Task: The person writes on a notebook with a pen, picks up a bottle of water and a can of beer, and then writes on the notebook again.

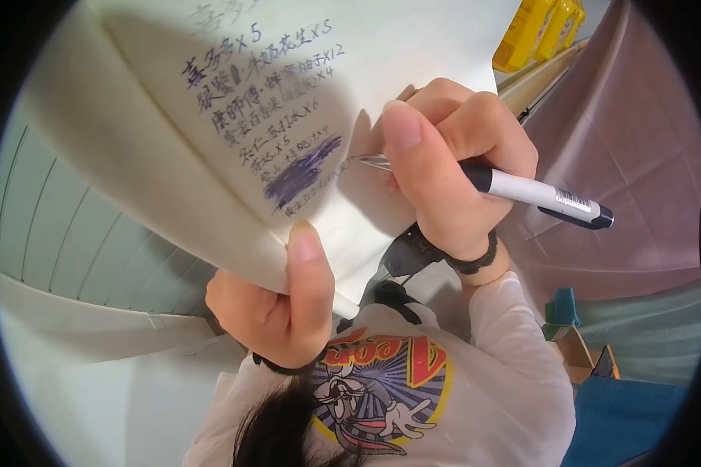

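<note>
My right hand (459, 163) is closed around a white ballpoint pen (533, 189) with a black grip and a black end. The metal tip points left and sits right at the end of the lowest line of handwriting. Below, my left hand (276, 307) pinches the lower edge of an open notebook (350, 78), thumb on top of the page and fingers curled behind it. Several handwritten lines in dark ink cover the page, many ending in a cross and a number. A dark scribbled-out patch (302, 170) lies just above the lowest line.
Yellow containers (533, 35) stand at the upper right beside a ledge. Pinkish cloth (615, 156) hangs at the right. Grey-green slatted panelling (70, 210) runs along the left. A blue surface (623, 420) and a small cardboard box (575, 350) are at the lower right.
</note>
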### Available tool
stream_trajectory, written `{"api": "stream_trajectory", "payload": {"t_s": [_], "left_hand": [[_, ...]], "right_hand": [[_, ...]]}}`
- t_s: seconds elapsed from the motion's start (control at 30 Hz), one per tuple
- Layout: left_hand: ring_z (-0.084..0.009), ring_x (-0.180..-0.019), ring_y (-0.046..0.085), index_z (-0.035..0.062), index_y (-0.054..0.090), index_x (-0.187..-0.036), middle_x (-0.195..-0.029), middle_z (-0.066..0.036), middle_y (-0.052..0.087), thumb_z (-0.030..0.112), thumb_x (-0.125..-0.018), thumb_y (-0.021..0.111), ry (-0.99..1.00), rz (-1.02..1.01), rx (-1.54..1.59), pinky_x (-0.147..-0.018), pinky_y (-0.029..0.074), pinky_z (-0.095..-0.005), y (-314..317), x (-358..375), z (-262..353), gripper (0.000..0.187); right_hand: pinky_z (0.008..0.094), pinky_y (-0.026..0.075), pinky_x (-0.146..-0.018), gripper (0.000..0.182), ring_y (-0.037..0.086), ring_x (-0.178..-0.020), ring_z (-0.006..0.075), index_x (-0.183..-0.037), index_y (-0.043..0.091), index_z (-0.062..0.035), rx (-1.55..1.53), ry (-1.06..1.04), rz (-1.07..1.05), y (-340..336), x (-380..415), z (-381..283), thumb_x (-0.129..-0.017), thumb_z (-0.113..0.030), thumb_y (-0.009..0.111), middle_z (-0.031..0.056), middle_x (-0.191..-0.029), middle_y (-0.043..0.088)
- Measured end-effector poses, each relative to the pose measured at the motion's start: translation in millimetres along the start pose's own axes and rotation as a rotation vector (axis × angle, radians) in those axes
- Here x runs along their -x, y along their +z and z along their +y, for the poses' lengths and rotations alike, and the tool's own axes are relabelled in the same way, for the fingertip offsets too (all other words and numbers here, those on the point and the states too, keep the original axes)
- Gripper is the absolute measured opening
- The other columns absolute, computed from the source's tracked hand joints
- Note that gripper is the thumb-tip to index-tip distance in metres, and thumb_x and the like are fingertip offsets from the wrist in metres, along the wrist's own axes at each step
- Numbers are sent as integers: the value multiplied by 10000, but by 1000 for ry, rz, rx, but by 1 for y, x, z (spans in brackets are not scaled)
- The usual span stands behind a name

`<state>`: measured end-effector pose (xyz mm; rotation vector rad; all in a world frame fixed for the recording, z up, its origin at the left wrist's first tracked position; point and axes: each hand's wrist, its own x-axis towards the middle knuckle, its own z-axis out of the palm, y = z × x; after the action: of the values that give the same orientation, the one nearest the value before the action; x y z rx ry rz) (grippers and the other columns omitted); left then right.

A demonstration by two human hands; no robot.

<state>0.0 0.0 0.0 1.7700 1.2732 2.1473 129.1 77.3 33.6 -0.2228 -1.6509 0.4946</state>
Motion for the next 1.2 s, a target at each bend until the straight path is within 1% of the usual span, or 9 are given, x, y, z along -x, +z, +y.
{"api": "stream_trajectory", "payload": {"t_s": [0.17, 0.43, 0.6, 0.77, 0.83, 0.9, 0.93, 1.03, 1.2], "left_hand": [[-114, -521, 521, -50, 583, -824, -633, -78, 593, 39, -787, 550, -29, 8, -8, -510, 399, -217, 9, 2, 2, 102], [-126, -504, 524, -44, 587, -815, -612, -82, 589, 39, -786, 546, -25, 14, -46, -495, 399, -232, -2, 4, 6, 97], [-122, -472, 482, -49, 582, -741, -566, -78, 565, 42, -784, 539, -78, 39, -41, -467, 373, -241, 2, 2, 13, 109], [-104, -466, 446, -60, 567, -662, -536, -75, 544, 65, -791, 539, -48, 131, -162, -451, 345, -246, -2, 2, 10, 182], [-100, -532, 483, -96, 563, -735, -628, -92, 582, 60, -816, 524, -129, 146, -105, -488, 382, -235, 4, 3, 9, 180], [-105, -577, 507, -119, 557, -780, -691, -106, 598, 52, -827, 514, -172, 225, -23, -517, 407, -230, 19, 6, 10, 182], [-127, -641, 538, -146, 537, -861, -779, -142, 604, 58, -842, 503, -170, 147, -20, -562, 438, -232, 13, 6, 10, 207], [-142, -786, 551, -124, 520, -1017, -946, -149, 587, 127, -854, 529, -230, 138, 28, -672, 451, -233, 10, 9, 7, 299], [-147, -775, 556, -124, 518, -1026, -945, -152, 586, 156, -854, 537, -224, 144, 38, -662, 458, -231, 14, 7, 9, 330]], "right_hand": [[241, 336, -432, 251, 415, -456, 86, -646, 365, -54, 63, -96, -49, -12, -2, 7, -795, 28, 549, 71, -583, 517], [249, 365, -450, 267, 452, -486, 103, -626, 368, -48, 15, -56, -33, -1, 3, -1, -766, 64, 566, 84, -600, 531], [253, 390, -465, 280, 463, -486, 116, -585, 378, -38, 85, -43, -51, -7, 0, -2, -745, 81, 574, 74, -588, 533], [234, 357, -429, 274, 454, -468, 104, -554, 391, -26, -99, -47, -20, 1, 0, 3, -721, 74, 585, 63, -542, 507], [223, 333, -404, 270, 442, -450, 90, -545, 397, -27, -152, -52, 19, 2, 0, 9, -714, 84, 576, 54, -527, 498], [230, 270, -372, 279, 382, -386, 94, -501, 411, -46, -205, -11, 146, 4, 3, 13, -702, -16, 601, 32, -457, 443], [233, 238, -355, 293, 352, -355, 96, -478, 418, -56, -239, 8, 203, 7, 4, 12, -696, -65, 614, 21, -422, 416], [237, 245, -358, 288, 352, -354, 104, -480, 426, -54, -201, 31, 195, 5, 4, 5, -699, -84, 611, 29, -421, 423], [238, 254, -364, 300, 356, -355, 114, -476, 437, -45, -145, 44, 160, -1, 3, -3, -715, -127, 599, 36, -426, 433]]}}
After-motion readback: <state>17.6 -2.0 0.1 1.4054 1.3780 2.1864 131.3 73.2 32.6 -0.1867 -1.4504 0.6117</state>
